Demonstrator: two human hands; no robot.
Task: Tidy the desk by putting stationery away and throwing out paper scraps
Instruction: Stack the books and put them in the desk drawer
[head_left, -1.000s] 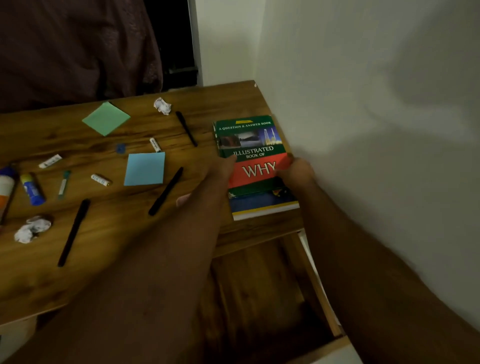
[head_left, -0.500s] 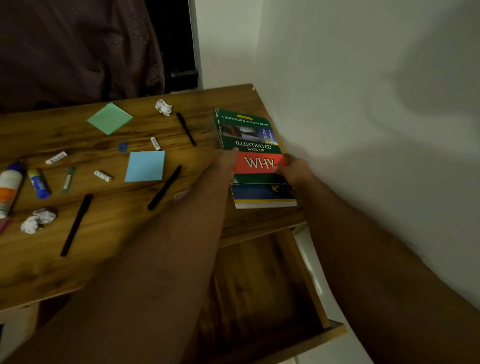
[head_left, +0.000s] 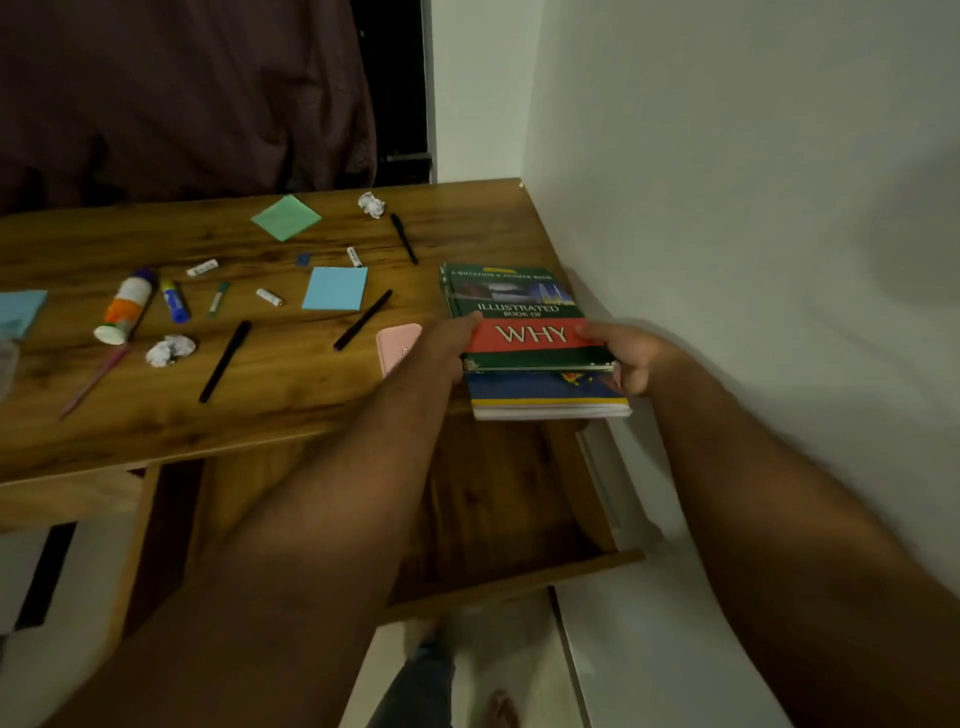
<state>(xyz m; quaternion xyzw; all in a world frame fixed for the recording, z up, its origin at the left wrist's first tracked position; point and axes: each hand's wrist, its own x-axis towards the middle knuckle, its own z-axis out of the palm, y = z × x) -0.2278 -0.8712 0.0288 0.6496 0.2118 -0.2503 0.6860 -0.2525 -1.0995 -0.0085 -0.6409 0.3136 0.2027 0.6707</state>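
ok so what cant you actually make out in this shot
All in the head view:
- Pink item: the left forearm covers its near part, so what it is stays unclear.
- Lower book: its cover is mostly under the green book.
- Drawer interior: dark and partly behind the left forearm.
- Small white tubes: labels too small to read.
- Light blue paper: cut off by the left edge.

- The head camera is looking forward and down, from close above, at the desk (head_left: 156, 415), with the wall (head_left: 753, 208) rising at three o'clock.
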